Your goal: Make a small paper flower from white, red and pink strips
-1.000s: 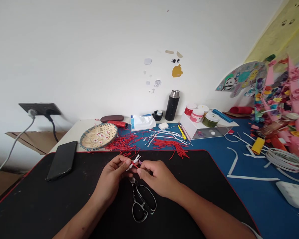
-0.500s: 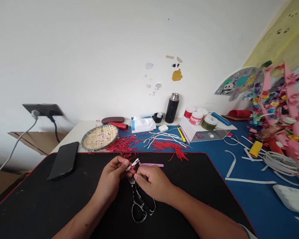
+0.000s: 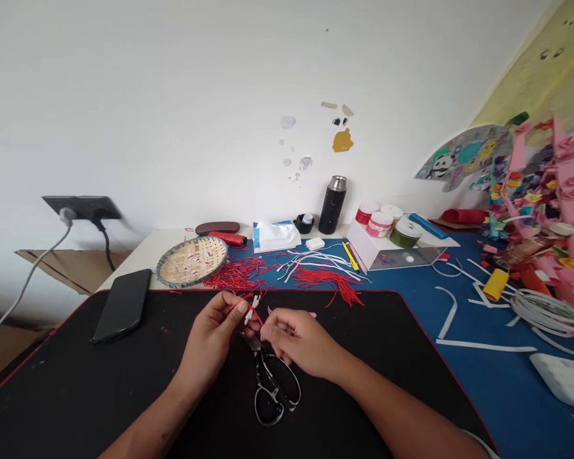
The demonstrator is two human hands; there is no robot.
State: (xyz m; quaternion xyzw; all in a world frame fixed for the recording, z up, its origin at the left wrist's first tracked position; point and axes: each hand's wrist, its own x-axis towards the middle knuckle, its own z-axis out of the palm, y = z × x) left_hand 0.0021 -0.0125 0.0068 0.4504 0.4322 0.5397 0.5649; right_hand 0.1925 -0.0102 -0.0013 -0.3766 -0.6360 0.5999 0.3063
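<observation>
My left hand [image 3: 215, 335] pinches a small white strip piece with a red thread [image 3: 253, 310] around it, held upright just above the black mat [image 3: 76, 382]. My right hand [image 3: 299, 341] is right beside it, fingers curled and pinched at the red thread's lower end. Black-handled scissors [image 3: 271, 386] lie on the mat under and between my hands. A thin pink tool [image 3: 310, 314] lies on the mat just behind my right hand, mostly hidden.
Piles of red threads [image 3: 330, 280] and white strips [image 3: 310, 260] lie past the mat's far edge. A woven basket [image 3: 191, 260] and black phone [image 3: 123, 305] sit at left. Flask [image 3: 331, 204], jars [image 3: 380, 223], tissue pack [image 3: 275, 236] and colourful paper craft [image 3: 540, 191] stand behind and right.
The white piece has turned from slanting to upright in my left fingers. My right hand has shifted slightly right and lower, drawing the red thread down. The camera moved a little.
</observation>
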